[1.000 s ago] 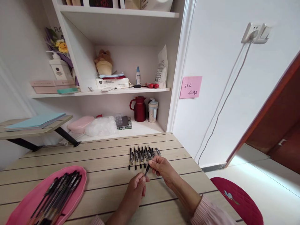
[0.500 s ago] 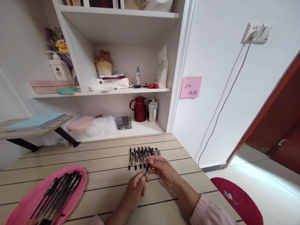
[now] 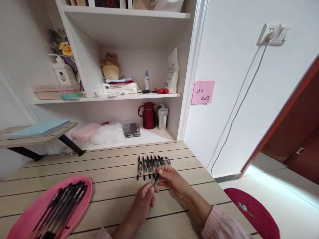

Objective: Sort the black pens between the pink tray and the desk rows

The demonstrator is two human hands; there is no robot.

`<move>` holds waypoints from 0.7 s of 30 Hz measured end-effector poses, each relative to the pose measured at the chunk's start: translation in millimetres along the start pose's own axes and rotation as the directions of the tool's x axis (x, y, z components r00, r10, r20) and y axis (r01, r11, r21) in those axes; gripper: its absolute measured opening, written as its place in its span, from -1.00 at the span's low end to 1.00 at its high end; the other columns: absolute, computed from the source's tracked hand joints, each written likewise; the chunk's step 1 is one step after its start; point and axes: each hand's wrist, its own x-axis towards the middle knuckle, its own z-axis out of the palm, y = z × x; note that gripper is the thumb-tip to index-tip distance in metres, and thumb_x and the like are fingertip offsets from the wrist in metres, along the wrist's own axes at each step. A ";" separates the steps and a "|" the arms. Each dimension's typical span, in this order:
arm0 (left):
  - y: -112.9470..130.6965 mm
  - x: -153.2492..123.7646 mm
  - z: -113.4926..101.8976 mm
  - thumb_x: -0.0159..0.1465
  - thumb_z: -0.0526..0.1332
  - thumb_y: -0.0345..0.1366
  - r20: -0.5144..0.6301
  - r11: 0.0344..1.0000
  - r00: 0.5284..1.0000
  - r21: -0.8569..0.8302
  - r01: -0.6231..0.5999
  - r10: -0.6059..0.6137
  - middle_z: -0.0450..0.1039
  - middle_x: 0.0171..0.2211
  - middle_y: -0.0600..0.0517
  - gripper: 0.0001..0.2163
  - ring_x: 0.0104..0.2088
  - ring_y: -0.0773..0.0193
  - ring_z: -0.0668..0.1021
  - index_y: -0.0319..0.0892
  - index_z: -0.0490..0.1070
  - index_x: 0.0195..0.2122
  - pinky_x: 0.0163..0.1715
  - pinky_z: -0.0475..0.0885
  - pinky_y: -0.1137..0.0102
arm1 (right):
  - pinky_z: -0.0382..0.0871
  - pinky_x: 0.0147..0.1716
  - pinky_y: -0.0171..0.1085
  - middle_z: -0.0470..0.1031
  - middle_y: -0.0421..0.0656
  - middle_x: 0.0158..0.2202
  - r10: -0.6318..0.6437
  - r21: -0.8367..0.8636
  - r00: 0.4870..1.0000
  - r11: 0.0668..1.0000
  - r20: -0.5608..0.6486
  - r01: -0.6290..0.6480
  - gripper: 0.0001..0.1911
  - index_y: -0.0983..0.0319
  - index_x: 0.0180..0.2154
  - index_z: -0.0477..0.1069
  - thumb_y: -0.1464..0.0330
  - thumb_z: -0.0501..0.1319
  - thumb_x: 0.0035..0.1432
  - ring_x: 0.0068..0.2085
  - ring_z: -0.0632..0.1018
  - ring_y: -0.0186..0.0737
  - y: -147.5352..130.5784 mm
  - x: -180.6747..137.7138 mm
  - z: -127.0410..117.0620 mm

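Observation:
Both of my hands hold one black pen (image 3: 156,179) over the wooden table (image 3: 109,172). My left hand (image 3: 144,201) pinches its lower end, fingers closed. My right hand (image 3: 171,181) pinches its upper end, by the cap. Just beyond my fingers a row of several black pens (image 3: 149,164) lies side by side on the table. A pink tray (image 3: 27,214) at the near left holds several more black pens (image 3: 62,205).
White shelves behind the table carry a red jug (image 3: 149,115), a cup (image 3: 162,117), a pink case (image 3: 85,131) and a white bag (image 3: 108,133). A small side desk (image 3: 37,134) stands left. A red cushion (image 3: 251,212) lies on the floor right, near a pink note (image 3: 202,92).
My right hand has slid slightly down and left along the pen, closing the gap to my left hand. The row of pens and the tray are unchanged.

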 end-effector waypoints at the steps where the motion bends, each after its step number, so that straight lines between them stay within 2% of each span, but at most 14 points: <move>1: -0.1 0.0 -0.2 0.13 0.03 -0.02 -0.001 1.000 1.000 0.002 -0.002 0.002 0.08 -0.73 0.25 -0.71 -0.77 0.52 0.00 -0.16 0.22 -0.39 -0.74 -0.16 0.54 | 0.26 -0.47 -0.38 0.44 -0.21 -0.45 0.005 0.013 1.000 1.000 0.025 -0.005 -0.70 0.26 -0.44 0.40 0.25 0.37 -0.25 -0.45 0.40 -0.38 -0.2 0.0 -0.3; 6: -0.9 0.9 -0.5 0.12 0.03 -0.03 0.004 1.000 1.000 0.027 0.000 0.000 0.07 -0.75 0.26 -0.72 -0.78 0.51 0.01 -0.17 0.23 -0.38 -0.74 -0.15 0.54 | 0.21 -0.52 -0.42 0.39 -0.26 -0.57 -0.009 -0.018 0.999 1.000 -0.050 0.009 -0.73 0.27 -0.53 0.38 0.28 0.39 -0.28 -0.52 0.36 -0.43 -1.0 0.2 -1.3; 10: -2.0 2.0 -0.4 0.13 0.02 -0.04 0.005 1.000 1.000 0.029 0.000 0.000 0.07 -0.75 0.26 -0.72 -0.78 0.52 0.00 -0.17 0.24 -0.36 -0.74 -0.15 0.54 | 0.27 -0.47 -0.38 0.45 -0.20 -0.43 0.001 -0.009 0.999 1.000 0.041 0.000 -0.71 0.26 -0.42 0.42 0.26 0.37 -0.25 -0.45 0.40 -0.39 -1.9 0.0 -1.3; 14: -1.0 1.3 0.0 0.12 0.03 -0.03 0.006 0.999 1.000 0.044 -0.012 0.011 0.07 -0.75 0.26 -0.71 -0.78 0.52 0.02 -0.17 0.24 -0.38 -0.74 -0.14 0.53 | 0.21 -0.56 -0.44 0.37 -0.26 -0.59 -0.018 -0.057 0.999 0.998 -0.038 0.016 -0.72 0.28 -0.54 0.38 0.28 0.39 -0.30 -0.54 0.35 -0.45 -1.7 0.8 -2.2; 18: -0.2 0.5 0.0 0.13 0.02 -0.03 0.009 1.000 1.000 0.031 -0.004 0.004 0.07 -0.74 0.26 -0.71 -0.77 0.52 0.00 -0.17 0.24 -0.35 -0.74 -0.15 0.54 | 0.28 -0.49 -0.39 0.44 -0.19 -0.44 0.012 -0.025 0.999 1.000 0.052 -0.011 -0.68 0.28 -0.39 0.43 0.25 0.36 -0.24 -0.46 0.41 -0.39 -1.5 1.1 -3.7; 21: -1.3 1.2 -0.6 0.14 0.01 -0.05 0.018 0.999 1.000 0.045 -0.004 0.003 0.07 -0.74 0.25 -0.72 -0.77 0.52 0.01 -0.18 0.24 -0.35 -0.74 -0.15 0.54 | 0.23 -0.54 -0.43 0.40 -0.23 -0.56 0.000 -0.034 1.000 0.999 -0.012 0.000 -0.73 0.30 -0.52 0.39 0.27 0.37 -0.26 -0.54 0.37 -0.45 1.2 2.4 -4.9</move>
